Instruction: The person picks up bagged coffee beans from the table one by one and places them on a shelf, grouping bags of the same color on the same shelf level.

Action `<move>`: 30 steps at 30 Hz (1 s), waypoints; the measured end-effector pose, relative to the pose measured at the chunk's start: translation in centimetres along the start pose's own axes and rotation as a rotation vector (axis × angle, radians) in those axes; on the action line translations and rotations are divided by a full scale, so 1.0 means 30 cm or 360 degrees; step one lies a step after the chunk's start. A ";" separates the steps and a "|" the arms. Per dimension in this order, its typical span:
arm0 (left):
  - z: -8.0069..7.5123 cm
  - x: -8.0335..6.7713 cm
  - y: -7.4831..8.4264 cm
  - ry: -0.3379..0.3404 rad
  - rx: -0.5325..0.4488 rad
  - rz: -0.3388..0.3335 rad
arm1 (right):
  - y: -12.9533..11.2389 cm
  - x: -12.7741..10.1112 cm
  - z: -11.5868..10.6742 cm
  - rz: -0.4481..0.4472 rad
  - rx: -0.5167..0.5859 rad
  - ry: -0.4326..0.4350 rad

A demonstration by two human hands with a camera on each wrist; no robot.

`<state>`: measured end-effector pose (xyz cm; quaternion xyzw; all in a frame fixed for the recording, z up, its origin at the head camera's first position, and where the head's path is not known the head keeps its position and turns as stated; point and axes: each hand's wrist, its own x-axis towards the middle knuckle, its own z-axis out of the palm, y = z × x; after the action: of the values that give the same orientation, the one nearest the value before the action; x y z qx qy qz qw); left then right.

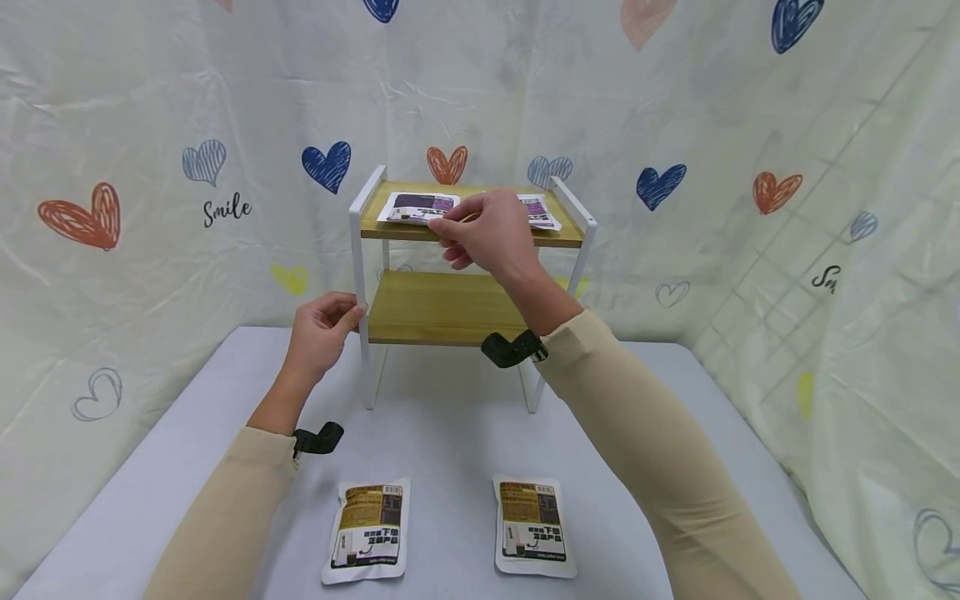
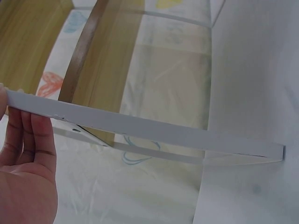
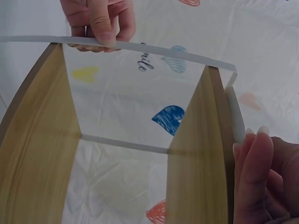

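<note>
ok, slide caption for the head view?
Left hand grips the shelf's side frame; right hand touches a packet on top; two more packets on the table.

Right hand (image 3: 257, 184) at wooden board (image 3: 198, 135)

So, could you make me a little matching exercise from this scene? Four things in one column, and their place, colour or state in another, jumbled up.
Things:
1. Left hand
2. Right hand
3. Brown-printed packets
4. Lower board

Place, colour or state:
A. Lying on the table
B. Wood-coloured
C. Holding the rack's white frame
D. At the edge of a purple-printed packet

Right pairs: 1-C, 2-D, 3-A, 4-B
</note>
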<state>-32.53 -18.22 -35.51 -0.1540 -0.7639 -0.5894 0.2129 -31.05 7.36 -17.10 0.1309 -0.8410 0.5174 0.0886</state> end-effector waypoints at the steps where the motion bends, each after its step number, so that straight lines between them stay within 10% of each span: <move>1: 0.001 0.000 0.001 0.0001 -0.0001 0.0000 | 0.000 0.000 0.000 -0.0003 -0.0003 0.0002; 30: 0.006 -0.001 0.004 0.0022 -0.0017 -0.0010 | 0.119 -0.096 -0.012 -0.0220 0.0511 0.0057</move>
<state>-32.47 -18.03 -35.47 -0.1486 -0.7598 -0.5952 0.2155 -29.41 9.59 -20.80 0.1918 -0.7348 0.6401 0.1168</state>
